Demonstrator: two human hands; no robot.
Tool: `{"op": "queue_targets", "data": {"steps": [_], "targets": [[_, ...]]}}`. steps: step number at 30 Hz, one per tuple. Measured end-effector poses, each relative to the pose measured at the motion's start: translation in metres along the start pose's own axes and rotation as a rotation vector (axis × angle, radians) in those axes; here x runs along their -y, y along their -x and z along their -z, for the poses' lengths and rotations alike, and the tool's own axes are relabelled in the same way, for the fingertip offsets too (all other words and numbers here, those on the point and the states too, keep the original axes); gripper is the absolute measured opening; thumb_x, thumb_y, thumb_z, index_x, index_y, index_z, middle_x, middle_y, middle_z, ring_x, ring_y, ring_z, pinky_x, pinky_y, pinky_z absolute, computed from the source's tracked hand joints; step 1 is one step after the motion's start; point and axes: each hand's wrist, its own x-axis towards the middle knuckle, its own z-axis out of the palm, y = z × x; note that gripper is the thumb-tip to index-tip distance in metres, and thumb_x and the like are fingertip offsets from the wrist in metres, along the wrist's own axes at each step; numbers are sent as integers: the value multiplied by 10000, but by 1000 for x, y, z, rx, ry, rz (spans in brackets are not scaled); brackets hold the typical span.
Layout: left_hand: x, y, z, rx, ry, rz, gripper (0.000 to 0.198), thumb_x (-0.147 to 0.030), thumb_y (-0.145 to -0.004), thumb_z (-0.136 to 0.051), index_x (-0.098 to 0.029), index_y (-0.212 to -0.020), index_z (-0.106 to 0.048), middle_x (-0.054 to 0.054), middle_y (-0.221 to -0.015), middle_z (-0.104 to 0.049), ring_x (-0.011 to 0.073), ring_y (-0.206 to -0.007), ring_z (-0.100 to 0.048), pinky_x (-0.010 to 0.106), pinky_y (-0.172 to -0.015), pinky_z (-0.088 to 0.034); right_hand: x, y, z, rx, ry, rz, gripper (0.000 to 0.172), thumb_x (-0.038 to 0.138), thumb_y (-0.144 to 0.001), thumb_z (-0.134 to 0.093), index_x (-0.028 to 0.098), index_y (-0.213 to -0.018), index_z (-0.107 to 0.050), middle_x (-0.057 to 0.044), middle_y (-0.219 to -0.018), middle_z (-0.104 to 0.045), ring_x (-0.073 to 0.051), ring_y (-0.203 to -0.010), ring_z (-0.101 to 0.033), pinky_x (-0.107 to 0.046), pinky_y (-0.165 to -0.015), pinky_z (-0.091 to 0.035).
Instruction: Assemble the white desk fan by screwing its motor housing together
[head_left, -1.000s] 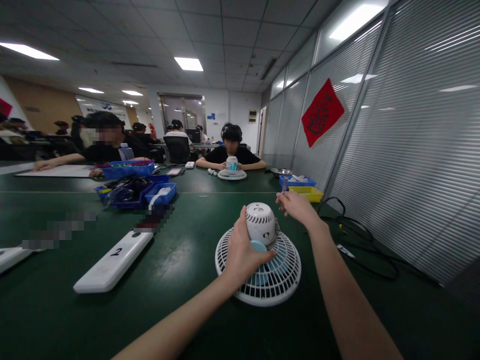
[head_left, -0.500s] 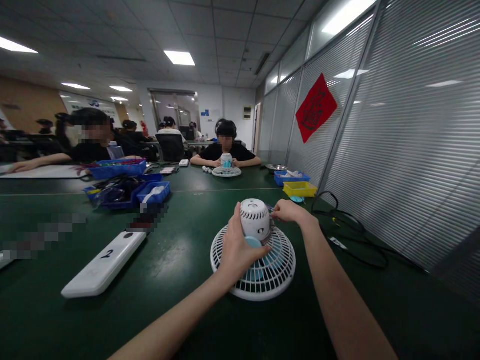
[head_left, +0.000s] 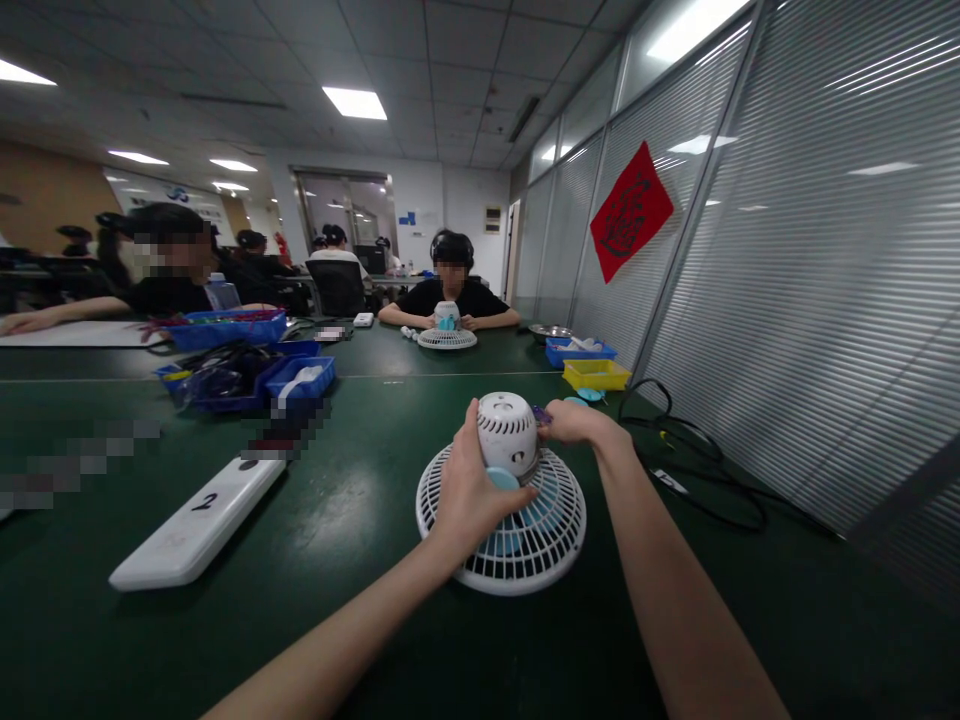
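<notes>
A small white fan (head_left: 517, 540) lies face down on the green table (head_left: 360, 600), its round grille flat and its white motor housing (head_left: 506, 432) pointing up. My left hand (head_left: 469, 495) wraps around the left side of the housing, thumb over a light blue part. My right hand (head_left: 574, 422) is closed in a pinch on a small purple-handled tool (head_left: 541, 412) pressed against the housing's right side.
A white strip marked "2" (head_left: 195, 522) lies to the left. Blue bins (head_left: 247, 375) sit further back left, a blue (head_left: 577, 351) and a yellow tray (head_left: 596, 374) back right. A black cable (head_left: 697, 470) loops by the blinds. Other people sit across the tables; one holds a similar fan (head_left: 446, 335).
My right hand came down from above and behind the fan and now touches the housing's right side with the tool. My left hand kept its grip. The view shifted slightly.
</notes>
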Motion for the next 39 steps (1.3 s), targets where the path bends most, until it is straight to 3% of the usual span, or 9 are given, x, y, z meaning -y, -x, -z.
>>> {"op": "queue_targets", "data": {"steps": [7, 13, 21, 25, 27, 30, 32, 35, 39], "targets": [[0, -3, 0, 23, 16, -20, 1200, -287, -507, -804, -233, -1482, -107, 145, -1471, -364, 347, -1337, -363, 525, -1077, -293, 4, 7, 2, 73, 27, 2, 238, 155, -712, -629, 176, -504, -514, -17, -538, -581, -110, -435, -522, -225, -454, -405], [-1, -5, 2, 41, 11, 5, 1212, -286, -507, -801, -202, -1484, -90, 164, -1474, -348, 349, -1337, -357, 517, -1089, -276, 1, 4, 4, 100, 64, -46, 133, 242, -733, -649, 148, -641, -628, -54, -637, -650, -135, -542, -592, -219, -490, -416], [-1, -11, 7, 90, 249, 76, 1099, -194, -563, -742, -234, -1479, -136, 148, -1461, -361, 326, -1338, -367, 473, -1105, -266, -1, 8, 11, 140, 7, -74, 316, 323, -894, -468, 137, -727, -661, -86, -799, -702, -130, -651, -618, -214, -558, -411], [-16, -19, 23, 124, 420, 191, 1075, -147, -575, -730, -241, -1482, -160, 171, -1422, -416, 315, -1280, -444, 451, -1045, -347, -3, 15, 21, 10, -65, -12, 324, 310, -898, -455, 142, -743, -684, -78, -788, -700, -146, -667, -615, -235, -587, -406], [-24, -24, 33, 72, 441, 252, 1021, -152, -575, -741, -243, -1462, -243, 181, -1450, -385, 319, -1308, -413, 437, -1024, -360, 0, 20, 26, -111, -45, 20, 303, 309, -883, -485, 155, -727, -694, -75, -769, -693, -164, -706, -622, -245, -601, -396], [-31, -30, 47, -72, 510, 259, 710, -212, -626, -731, -217, -1301, -507, 139, -1367, -507, 275, -1272, -461, 355, -984, -389, 8, 30, 34, -332, -28, 73, 309, 314, -880, -500, 168, -672, -676, -69, -724, -673, -172, -704, -609, -257, -619, -377], [-32, -34, 54, -188, 549, 273, 406, -254, -656, -720, -165, -1047, -659, 112, -1174, -642, 243, -1132, -567, 296, -899, -430, 15, 38, 38, -467, -52, 118, 349, 338, -890, -489, 173, -616, -629, -58, -669, -645, -167, -655, -581, -266, -613, -362], [-31, -40, 61, -299, 658, 378, 140, -251, -693, -707, -128, -748, -670, 61, -822, -702, 170, -834, -644, 237, -733, -456, 24, 47, 42, -622, -59, 223, 426, 383, -905, -461, 186, -532, -518, -38, -588, -582, -154, -587, -523, -279, -605, -337], [-31, -45, 67, -281, 942, 545, 118, -187, -823, -594, -124, -724, -605, 34, -704, -680, 103, -629, -634, 198, -570, -450, 31, 53, 44, -660, -88, 311, 512, 471, -921, -387, 195, -497, -464, -34, -540, -549, -156, -560, -505, -291, -595, -319]]}}
